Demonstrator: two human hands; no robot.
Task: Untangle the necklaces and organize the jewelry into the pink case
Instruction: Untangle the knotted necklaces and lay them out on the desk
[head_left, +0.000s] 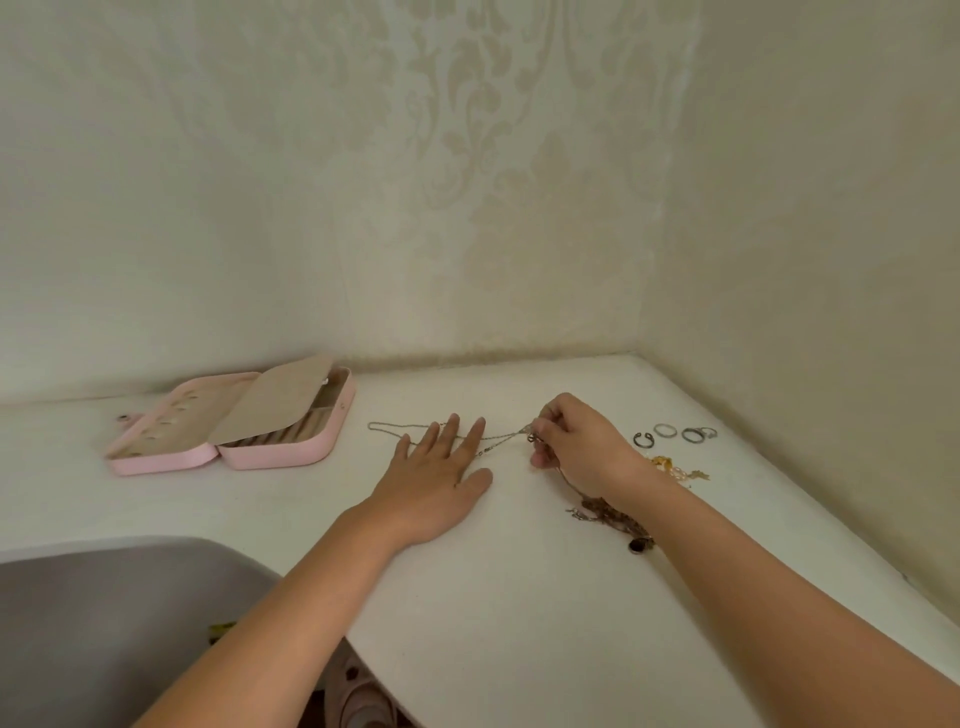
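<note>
A thin silver necklace chain (387, 427) lies stretched across the white counter. My left hand (439, 475) presses flat on its middle with straight fingers. My right hand (576, 447) pinches the chain's right end, where a small pendant or clasp hangs at the fingertips. The pink case (291, 453) lies open at the left, its beige flap raised over the right half. A dark tangled pile of jewelry (610, 517) sits under my right wrist. A gold piece (675, 467) shows just right of that wrist.
Several rings (675, 435) lie in a row near the right wall. A grey sink basin (104, 623) takes the lower left. The patterned walls meet in a corner behind the white counter (519, 597).
</note>
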